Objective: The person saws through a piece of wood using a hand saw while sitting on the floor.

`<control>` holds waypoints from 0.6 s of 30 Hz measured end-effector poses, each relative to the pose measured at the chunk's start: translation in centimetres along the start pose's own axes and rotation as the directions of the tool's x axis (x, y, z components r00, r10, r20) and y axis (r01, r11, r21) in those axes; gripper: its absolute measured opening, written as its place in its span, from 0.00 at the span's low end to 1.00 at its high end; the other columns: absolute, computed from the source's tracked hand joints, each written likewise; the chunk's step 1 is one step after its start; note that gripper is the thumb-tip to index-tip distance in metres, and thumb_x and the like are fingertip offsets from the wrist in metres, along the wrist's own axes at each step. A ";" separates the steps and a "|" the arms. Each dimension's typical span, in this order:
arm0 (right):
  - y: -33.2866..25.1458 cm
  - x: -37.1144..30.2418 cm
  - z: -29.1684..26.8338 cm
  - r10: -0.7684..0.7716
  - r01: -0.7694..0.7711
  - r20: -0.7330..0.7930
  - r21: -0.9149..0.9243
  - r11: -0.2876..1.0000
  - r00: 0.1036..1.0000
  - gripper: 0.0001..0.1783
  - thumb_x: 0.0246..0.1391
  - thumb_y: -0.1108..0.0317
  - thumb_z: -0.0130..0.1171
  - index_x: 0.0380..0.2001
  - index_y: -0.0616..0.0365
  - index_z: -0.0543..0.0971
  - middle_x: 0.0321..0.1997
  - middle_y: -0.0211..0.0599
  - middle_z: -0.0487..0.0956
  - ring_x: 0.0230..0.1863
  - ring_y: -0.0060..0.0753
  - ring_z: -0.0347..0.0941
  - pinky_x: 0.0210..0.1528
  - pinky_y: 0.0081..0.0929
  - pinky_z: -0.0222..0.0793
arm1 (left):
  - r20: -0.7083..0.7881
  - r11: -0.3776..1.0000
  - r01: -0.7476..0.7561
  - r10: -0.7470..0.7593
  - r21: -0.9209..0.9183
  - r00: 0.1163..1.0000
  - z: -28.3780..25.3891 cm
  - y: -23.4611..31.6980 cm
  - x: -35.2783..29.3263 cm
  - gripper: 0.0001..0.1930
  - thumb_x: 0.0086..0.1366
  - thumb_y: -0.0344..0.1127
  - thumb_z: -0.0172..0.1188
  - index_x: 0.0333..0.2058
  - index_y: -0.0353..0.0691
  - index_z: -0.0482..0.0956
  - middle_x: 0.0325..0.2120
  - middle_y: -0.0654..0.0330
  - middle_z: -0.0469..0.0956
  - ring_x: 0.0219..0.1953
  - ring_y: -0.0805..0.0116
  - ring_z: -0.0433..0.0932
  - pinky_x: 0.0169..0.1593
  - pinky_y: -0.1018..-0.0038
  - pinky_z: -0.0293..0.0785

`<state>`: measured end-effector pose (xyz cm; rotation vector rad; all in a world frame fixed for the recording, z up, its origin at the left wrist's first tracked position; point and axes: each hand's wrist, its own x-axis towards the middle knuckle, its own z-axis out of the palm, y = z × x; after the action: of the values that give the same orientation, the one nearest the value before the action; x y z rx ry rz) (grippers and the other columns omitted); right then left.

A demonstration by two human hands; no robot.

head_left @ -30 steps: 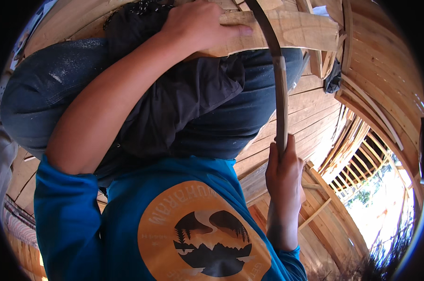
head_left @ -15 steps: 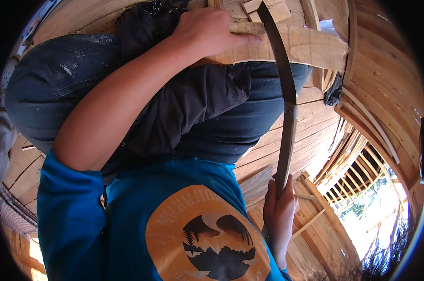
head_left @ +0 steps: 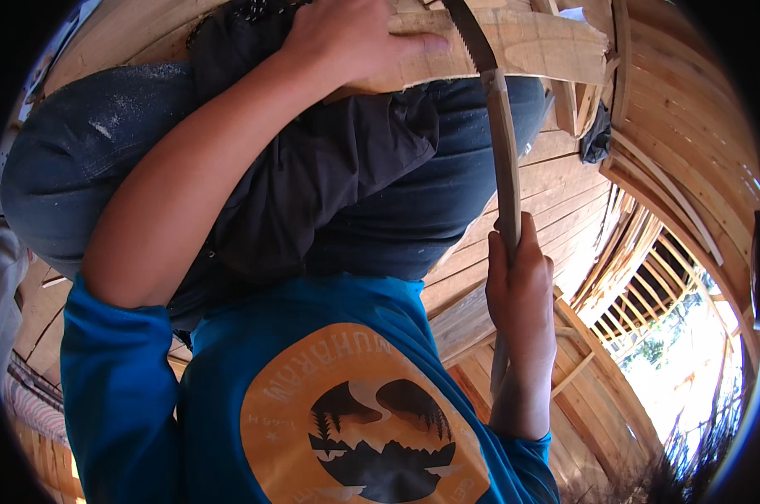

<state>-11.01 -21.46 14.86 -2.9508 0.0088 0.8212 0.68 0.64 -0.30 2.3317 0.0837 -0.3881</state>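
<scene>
A hand saw (head_left: 502, 147) with a dark toothed blade and a long wooden handle is in my right hand (head_left: 521, 273), closed round the handle's lower part. The blade crosses a pale wooden board (head_left: 531, 52) with a curved edge, and its tip runs out of the picture at the top. My left hand (head_left: 342, 42) grips the board left of the blade. Its thumb lies along the board's face; the other fingers are mostly hidden. The board lies across my bent legs (head_left: 447, 185), near a dark cloth (head_left: 329, 168).
Planks form the floor (head_left: 548, 185) to the right. A dark rag (head_left: 596, 139) lies beyond the board's right end. Wooden strips (head_left: 619, 252) lean near a bright opening on the right, and a curved plank wall (head_left: 691, 126) rises there. A striped cloth (head_left: 35, 403) is at the far left.
My right hand has pushed the saw forward, so the handle's top is now close to the board and more of the blade has passed over it. My left hand stays on the board.
</scene>
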 end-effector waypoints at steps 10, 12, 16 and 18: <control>-0.1 -1.2 0.1 0.049 -0.050 -0.011 -0.007 0.999 0.999 0.09 0.64 0.71 0.52 0.45 0.62 0.69 0.18 0.57 0.75 0.24 0.63 0.75 0.21 0.50 0.66 | -0.366 0.989 -0.126 0.088 -0.082 0.926 4.2 -2.1 1.1 0.44 0.49 0.79 0.57 0.31 0.34 0.85 0.29 0.48 0.83 0.36 0.54 0.84 0.42 0.59 0.80; 0.2 -3.8 0.1 0.016 -0.013 -0.070 0.038 0.999 0.997 0.08 0.64 0.71 0.51 0.43 0.62 0.69 0.17 0.57 0.74 0.22 0.63 0.74 0.20 0.50 0.65 | -0.143 0.998 -0.041 0.034 -0.047 0.989 3.0 -1.1 0.9 0.42 0.53 0.74 0.57 0.29 0.29 0.84 0.27 0.42 0.82 0.35 0.47 0.84 0.41 0.57 0.80; 0.3 -3.8 0.3 -0.008 0.012 -0.092 0.042 0.999 0.996 0.07 0.64 0.72 0.51 0.42 0.63 0.69 0.17 0.58 0.73 0.21 0.63 0.74 0.19 0.48 0.65 | -0.059 1.000 -0.022 0.021 -0.021 0.998 1.8 -0.5 0.5 0.40 0.55 0.70 0.59 0.28 0.26 0.83 0.27 0.38 0.81 0.35 0.44 0.83 0.41 0.57 0.79; 0.0 0.6 0.6 0.002 -0.002 -0.016 -0.011 1.000 1.000 0.08 0.63 0.72 0.51 0.43 0.64 0.69 0.17 0.58 0.73 0.21 0.63 0.74 0.19 0.47 0.66 | -0.056 0.996 0.015 -0.020 -0.089 0.998 0.8 -0.8 0.1 0.39 0.55 0.70 0.59 0.29 0.27 0.83 0.28 0.38 0.81 0.35 0.45 0.83 0.41 0.57 0.79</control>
<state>-10.81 -21.37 14.05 -2.9686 0.0085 0.7999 0.46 0.61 -1.40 2.2560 0.1465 -0.3201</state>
